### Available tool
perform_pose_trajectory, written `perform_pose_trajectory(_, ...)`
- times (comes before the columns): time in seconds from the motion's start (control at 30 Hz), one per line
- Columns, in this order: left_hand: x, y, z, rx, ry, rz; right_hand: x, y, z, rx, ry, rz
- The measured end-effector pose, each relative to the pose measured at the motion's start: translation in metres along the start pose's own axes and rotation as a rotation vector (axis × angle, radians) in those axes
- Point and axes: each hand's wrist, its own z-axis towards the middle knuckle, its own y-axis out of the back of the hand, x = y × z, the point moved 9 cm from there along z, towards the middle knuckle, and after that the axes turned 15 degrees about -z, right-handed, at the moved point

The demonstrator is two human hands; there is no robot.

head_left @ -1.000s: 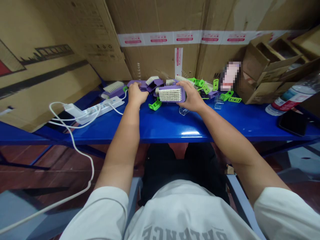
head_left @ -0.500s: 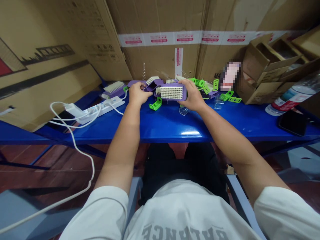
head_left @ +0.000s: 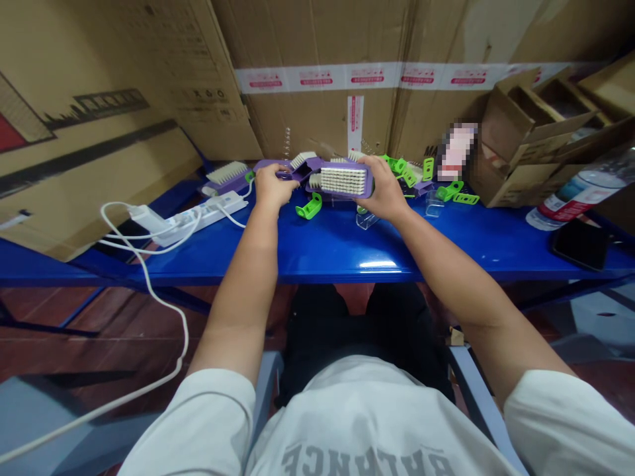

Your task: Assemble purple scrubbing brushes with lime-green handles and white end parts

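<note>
The right hand (head_left: 385,192) grips a purple-backed scrub brush (head_left: 343,180) by its end, fingers pressed together and wrapped around the body, so the white bristles stay uncovered and face up toward the head camera. The left hand (head_left: 272,186) is curled onto a purple brush back (head_left: 270,162), fingers bunched; it looks like a pinch, though the knuckles hide the contact. Both hands sit above a blue metal shelf (head_left: 327,254), where green plastic clips (head_left: 308,206) and another brush (head_left: 227,173) lie bunched near the cardboard cartons (head_left: 317,112) that close off its back.
</note>
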Motion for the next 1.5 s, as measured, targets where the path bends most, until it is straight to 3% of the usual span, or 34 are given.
perform_pose_trajectory(0.3,-0.003,-0.003,-0.002,0.032,-0.013,-0.006,-0.005,0.002,0.000,-0.014,-0.018,0.013)
perform_pose_trajectory(0.67,0.000,0.003,-0.006,-0.009,0.073,-0.018,-0.006,0.003,0.001,-0.058,0.003,-0.025)
perform_pose_trajectory(1.03,-0.003,-0.001,-0.011,-0.061,0.116,-0.282,-0.008,0.002,0.002,-0.057,0.005,-0.058)
perform_pose_trajectory(1.37,0.003,-0.015,0.000,0.056,0.005,-0.319,-0.020,0.005,0.002,-0.111,-0.033,-0.071)
perform_pose_trajectory(1.5,0.009,-0.020,0.003,0.054,0.040,-0.352,-0.022,0.010,0.003,-0.129,-0.062,-0.078)
